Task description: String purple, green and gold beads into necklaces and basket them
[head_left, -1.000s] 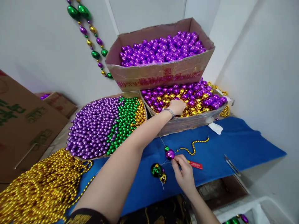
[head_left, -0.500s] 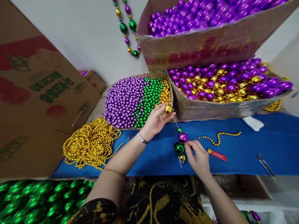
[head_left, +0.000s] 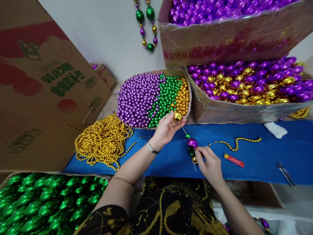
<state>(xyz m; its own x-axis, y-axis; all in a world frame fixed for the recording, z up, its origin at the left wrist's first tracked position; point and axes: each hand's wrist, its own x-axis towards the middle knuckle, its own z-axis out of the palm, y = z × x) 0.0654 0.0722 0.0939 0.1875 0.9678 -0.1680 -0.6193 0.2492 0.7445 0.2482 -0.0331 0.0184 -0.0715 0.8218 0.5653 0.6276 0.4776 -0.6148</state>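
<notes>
My left hand (head_left: 166, 130) pinches a large gold bead (head_left: 177, 116) in front of the tray of small beads. A thin string runs from that bead down to a small green bead (head_left: 187, 136) and a large purple bead (head_left: 192, 143). My right hand (head_left: 209, 163) is closed on the string just below the purple bead, partly covering a green and a gold bead (head_left: 194, 159). A short strand of tiny gold beads (head_left: 236, 142) trails right across the blue cloth (head_left: 259, 160).
A tray of small purple, green and gold beads (head_left: 154, 98) sits behind my hands. Cardboard boxes of large purple and gold beads (head_left: 246, 85) stand at right. Gold bead strands (head_left: 104, 140) lie left, green beads (head_left: 46, 202) near left. A red lighter (head_left: 234, 160) and snips (head_left: 286, 174) lie right.
My left hand left the purple-and-gold box with a gold bead and brought it to the string near the tray's front. The view tilted down. My right hand stayed on the string.
</notes>
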